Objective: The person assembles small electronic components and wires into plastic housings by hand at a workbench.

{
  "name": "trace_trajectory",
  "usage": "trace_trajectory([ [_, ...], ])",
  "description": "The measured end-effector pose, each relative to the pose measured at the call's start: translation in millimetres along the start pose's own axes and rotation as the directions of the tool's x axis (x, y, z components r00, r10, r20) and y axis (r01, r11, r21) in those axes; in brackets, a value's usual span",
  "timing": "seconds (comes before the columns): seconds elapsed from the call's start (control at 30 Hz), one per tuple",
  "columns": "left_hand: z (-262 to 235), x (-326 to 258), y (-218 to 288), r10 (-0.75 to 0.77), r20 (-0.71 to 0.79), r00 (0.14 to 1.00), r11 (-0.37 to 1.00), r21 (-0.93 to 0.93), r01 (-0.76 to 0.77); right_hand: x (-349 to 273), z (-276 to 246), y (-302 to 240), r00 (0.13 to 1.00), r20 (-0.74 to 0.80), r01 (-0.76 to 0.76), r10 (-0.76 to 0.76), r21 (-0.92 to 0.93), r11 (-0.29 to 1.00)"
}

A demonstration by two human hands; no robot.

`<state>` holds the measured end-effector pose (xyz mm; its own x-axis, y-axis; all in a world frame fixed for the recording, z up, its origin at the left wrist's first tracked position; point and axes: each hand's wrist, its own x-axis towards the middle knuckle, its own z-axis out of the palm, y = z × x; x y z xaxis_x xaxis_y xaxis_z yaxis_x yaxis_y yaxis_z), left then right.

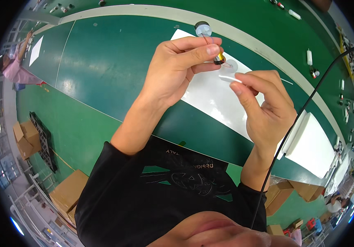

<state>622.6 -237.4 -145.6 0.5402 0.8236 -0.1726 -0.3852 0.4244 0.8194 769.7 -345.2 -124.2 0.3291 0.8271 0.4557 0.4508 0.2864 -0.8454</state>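
At the upper centre of the frame, my left hand [179, 66] grips a small yellow-and-black cylinder [219, 58] between thumb and fingers; a round black-rimmed piece [203, 29] sits just above that hand. Right of centre, my right hand [269, 101] pinches a thin white strip [228, 78], thumb and forefinger nearly together. Both hands are above a white sheet [214, 103] on the green counter [115, 61].

This looks like a factory workshop. A long green tabletop [115, 45] runs beside a pale rail [115, 11] and a green strip [242, 16] dotted with loose white parts [294, 14]; a small wired part [219, 57] is held above the tabletop. Cardboard boxes [70, 189] stand on the green floor [82, 136], and another person in pink [20, 76] is at the tabletop's far left.
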Motion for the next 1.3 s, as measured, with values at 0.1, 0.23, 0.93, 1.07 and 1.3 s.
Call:
trace_trajectory([
  [0.1, 7, -5, -3, -0.006, 0.038, 0.999, 1.0, 0.03, 0.005, -4, -1, -1, 0.998, 0.022, 0.069, -0.067, -0.088, 0.994],
  [0.23, 8, -11, -7, -0.045, 0.104, 0.994, 0.997, 0.062, 0.039, -9, 1, 2, 0.997, 0.017, 0.071, -0.069, -0.122, 0.99],
  [0.93, -4, -19, -9, -0.011, 0.329, 0.944, 1.0, -0.006, 0.014, -8, -2, 18, 0.82, 0.376, -0.559, 0.432, 0.689, 0.462],
  [1.07, -27, -19, -13, 0.079, 0.451, 0.889, 0.996, 0.002, -0.089, -9, 9, 33, 0.709, 0.633, -0.704, 0.311, 0.664, 0.253],
  [1.3, -12, -6, 2, 0.018, 0.163, 0.986, 0.988, 0.151, -0.043, -2, 0, 56, 0.869, 0.147, -0.492, 0.472, 0.162, 0.856],
])
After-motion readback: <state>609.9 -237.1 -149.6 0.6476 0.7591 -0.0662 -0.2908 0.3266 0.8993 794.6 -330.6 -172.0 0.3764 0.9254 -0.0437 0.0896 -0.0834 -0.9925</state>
